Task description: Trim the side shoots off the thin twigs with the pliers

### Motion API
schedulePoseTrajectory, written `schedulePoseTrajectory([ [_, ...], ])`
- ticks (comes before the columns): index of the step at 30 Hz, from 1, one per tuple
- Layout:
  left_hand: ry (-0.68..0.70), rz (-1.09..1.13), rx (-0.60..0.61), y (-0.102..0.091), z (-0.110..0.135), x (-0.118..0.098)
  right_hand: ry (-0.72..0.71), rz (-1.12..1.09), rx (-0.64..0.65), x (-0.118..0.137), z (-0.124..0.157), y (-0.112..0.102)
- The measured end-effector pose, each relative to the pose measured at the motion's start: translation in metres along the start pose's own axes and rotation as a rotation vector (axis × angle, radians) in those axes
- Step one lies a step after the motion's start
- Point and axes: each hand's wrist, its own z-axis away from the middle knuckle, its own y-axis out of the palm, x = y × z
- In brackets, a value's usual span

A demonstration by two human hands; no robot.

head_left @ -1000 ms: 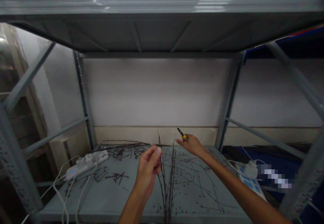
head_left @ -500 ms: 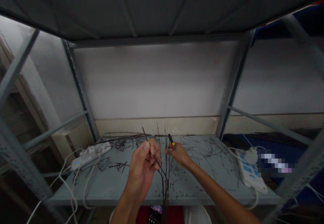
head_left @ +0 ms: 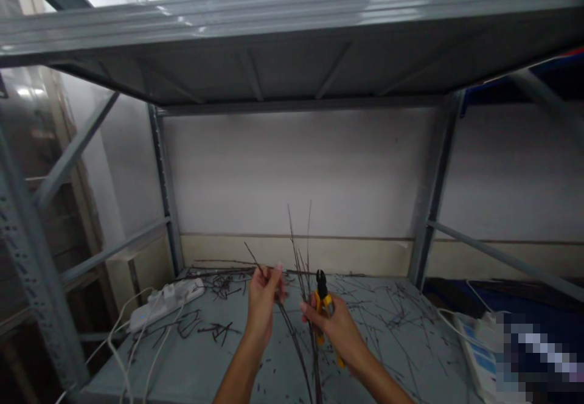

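My left hand (head_left: 265, 294) pinches a thin dark twig (head_left: 289, 325) that slants up to the left past the fingers. In my right hand (head_left: 335, 325) is a pair of cutting pliers (head_left: 322, 288) with yellow and black handles, its dark jaws pointing up. Thumb and fingers of that hand also touch a bundle of thin upright twigs (head_left: 314, 355), which rises between the two hands. The lower ends of the bundle run out of the bottom of the view.
Cut twigs and small bits lie scattered over the grey metal shelf (head_left: 182, 367). A white power strip (head_left: 166, 303) with cables is at the left, and another white power strip (head_left: 479, 355) at the right. An upper shelf (head_left: 292, 33) hangs overhead.
The view has tilted upward, so the upper shelf's front edge now shows. My right hand has turned, showing more of the pliers, and is closer to the twig bundle.
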Motion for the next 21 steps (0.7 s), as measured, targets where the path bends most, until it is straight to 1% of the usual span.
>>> schedulePoseTrajectory([
  [3,-0.045,-0.013,0.045,0.005,-0.001,0.0,-0.013,-0.014,0.006,0.014,0.011,0.003],
  [8,-0.085,-0.09,0.138,0.02,0.011,-0.015,-0.029,-0.011,0.004,0.022,0.016,0.006],
  [13,-0.093,-0.119,0.135,0.024,0.012,-0.018,0.0,-0.035,0.03,0.025,0.017,0.006],
  [16,-0.084,-0.109,0.139,0.024,0.012,-0.017,-0.018,-0.008,0.051,0.031,0.019,0.006],
  [21,-0.092,-0.136,0.179,0.025,0.016,-0.021,-0.006,0.003,0.057,0.04,0.024,0.007],
])
